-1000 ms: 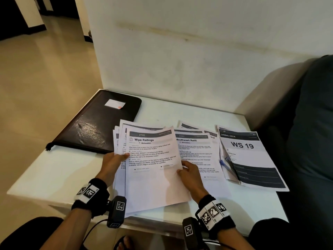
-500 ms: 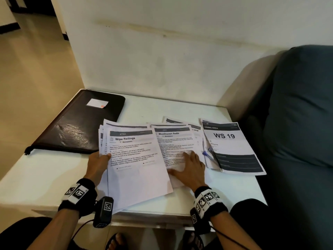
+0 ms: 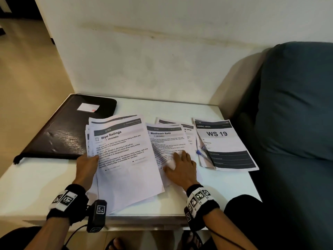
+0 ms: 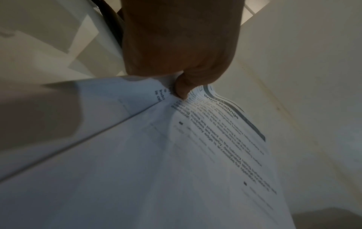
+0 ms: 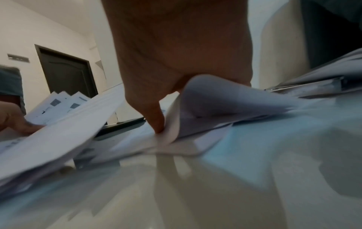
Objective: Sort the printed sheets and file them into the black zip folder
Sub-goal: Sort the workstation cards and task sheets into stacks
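Observation:
The black zip folder lies closed at the table's back left, a white label on its cover. My left hand grips a fanned stack of printed sheets at its left edge, "Wipe Railings" on top; the thumb presses down on the top page. Just right of the stack my right hand lies on the "Mouthwash Refill" sheet. That sheet buckles up between thumb and fingers. More sheets lie under it.
A "WS 19" sheet tops a small pile at the right, with a blue pen at its left edge. The white table stands against a wall. A dark blue sofa borders the right side.
My right hand left the right edge of the "Wipe Railings" stack and moved right onto the "Mouthwash Refill" sheet, which now bunches under it. The left hand keeps its hold.

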